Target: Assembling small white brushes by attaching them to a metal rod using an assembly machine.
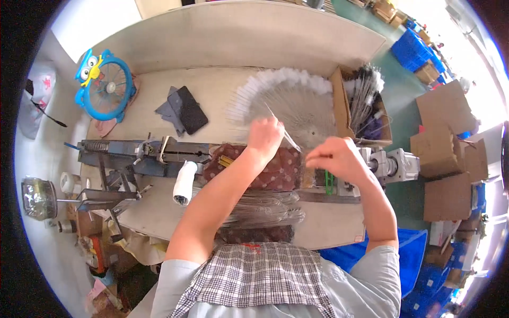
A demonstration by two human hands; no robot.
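My left hand (266, 137) is closed around a slender, pale stick-like piece (290, 140) slanting down toward my right hand; its exact kind is unclear. Opposite it, my right hand (342, 159) has its fingertips pinched together, and whatever they hold is too small to make out. Beyond both hands, many thin wires with fluffy white tips (286, 87) lie spread like a fan. Under my left forearm is a brown polka-dot cloth (273, 172) over the machine's bar. A bundle of bent thin wires (265, 209) lies nearer to me.
A long metal machine bar (116, 148) crosses the table, with a metal chuck-like unit (389, 165) at right. A cardboard box (343, 103) holds dark and white-tipped wires. A blue fan (108, 87), a dark flat rectangular object (191, 110) and a white roll (184, 183) stand or lie left.
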